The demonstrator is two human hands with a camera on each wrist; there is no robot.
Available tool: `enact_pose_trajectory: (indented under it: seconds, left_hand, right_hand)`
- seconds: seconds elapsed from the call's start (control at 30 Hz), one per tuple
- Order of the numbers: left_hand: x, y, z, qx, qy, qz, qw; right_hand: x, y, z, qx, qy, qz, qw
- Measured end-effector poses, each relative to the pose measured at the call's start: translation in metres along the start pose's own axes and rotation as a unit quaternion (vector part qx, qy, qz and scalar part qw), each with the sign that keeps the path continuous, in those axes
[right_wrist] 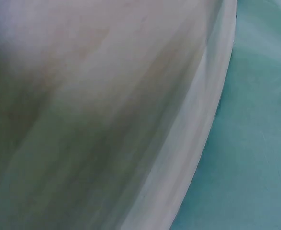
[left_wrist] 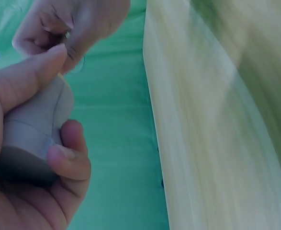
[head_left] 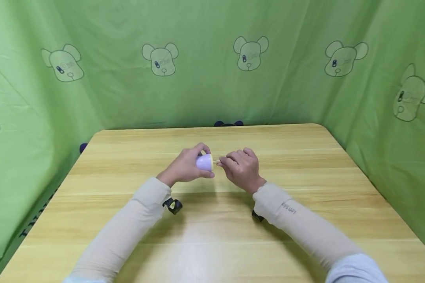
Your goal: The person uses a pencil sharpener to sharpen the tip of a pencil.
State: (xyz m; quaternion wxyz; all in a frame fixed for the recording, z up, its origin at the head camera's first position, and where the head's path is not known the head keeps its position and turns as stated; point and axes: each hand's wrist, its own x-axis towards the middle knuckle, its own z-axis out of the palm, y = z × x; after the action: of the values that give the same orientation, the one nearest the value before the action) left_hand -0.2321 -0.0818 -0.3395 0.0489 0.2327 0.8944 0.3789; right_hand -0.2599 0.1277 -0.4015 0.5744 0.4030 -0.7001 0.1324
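A small lilac cup-shaped object (head_left: 204,162) with a pale yellow rim lies on its side in the air over the table. My left hand (head_left: 187,164) grips it, the fingers and thumb curled round its body; in the left wrist view the same object (left_wrist: 37,115) looks grey, with a dark base. From its rimmed end a thin pale stick (head_left: 216,161) points right. My right hand (head_left: 241,168) pinches the far end of this stick. How deep the stick reaches inside is hidden. Neither hand shows in the right wrist view.
Beneath both hands spreads a light wooden table (head_left: 269,247) with rounded far corners. A green curtain (head_left: 205,98) printed with bear heads hangs behind it and along both sides. Dark wrist cameras (head_left: 173,205) are strapped under the sleeves.
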Motion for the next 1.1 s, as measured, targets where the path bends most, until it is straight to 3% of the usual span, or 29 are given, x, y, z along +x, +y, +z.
enact_pose_trajectory:
  seconds: [0.2, 0.37, 0.57, 0.83, 0.9, 0.97, 1.03, 1.1]
  left_hand:
    - [-0.002, 0.005, 0.005, 0.002, -0.006, 0.0, 1.0]
    - [0.0, 0.004, 0.007, 0.003, -0.007, -0.001, 1.0]
    - [-0.001, -0.001, 0.006, -0.002, -0.001, -0.003, 1.0]
    - [-0.006, -0.005, 0.009, 0.015, 0.014, 0.012, 0.9997]
    - [-0.006, -0.006, 0.01, 0.02, 0.02, 0.021, 0.9994]
    - [-0.005, -0.005, 0.01, 0.026, 0.027, 0.032, 0.9988]
    - [-0.004, -0.005, 0.011, 0.035, 0.032, 0.041, 0.998]
    - [-0.003, -0.003, 0.012, 0.048, 0.035, 0.044, 0.9973]
  right_hand:
    - [-0.002, 0.004, 0.001, -0.007, 0.019, -0.042, 0.999]
    - [0.005, 0.005, -0.002, -0.002, 0.005, -0.047, 0.999]
    - [0.017, 0.0, -0.008, 0.018, -0.07, -0.009, 0.997]
    - [0.017, -0.008, -0.012, 0.061, -0.14, 0.069, 0.986]
    - [0.018, -0.009, -0.013, 0.066, -0.171, 0.09, 0.979]
    - [0.021, -0.008, -0.016, 0.078, -0.214, 0.121, 0.966]
    - [0.026, -0.007, -0.019, 0.098, -0.271, 0.164, 0.943]
    - [0.033, -0.005, -0.023, 0.131, -0.334, 0.213, 0.909]
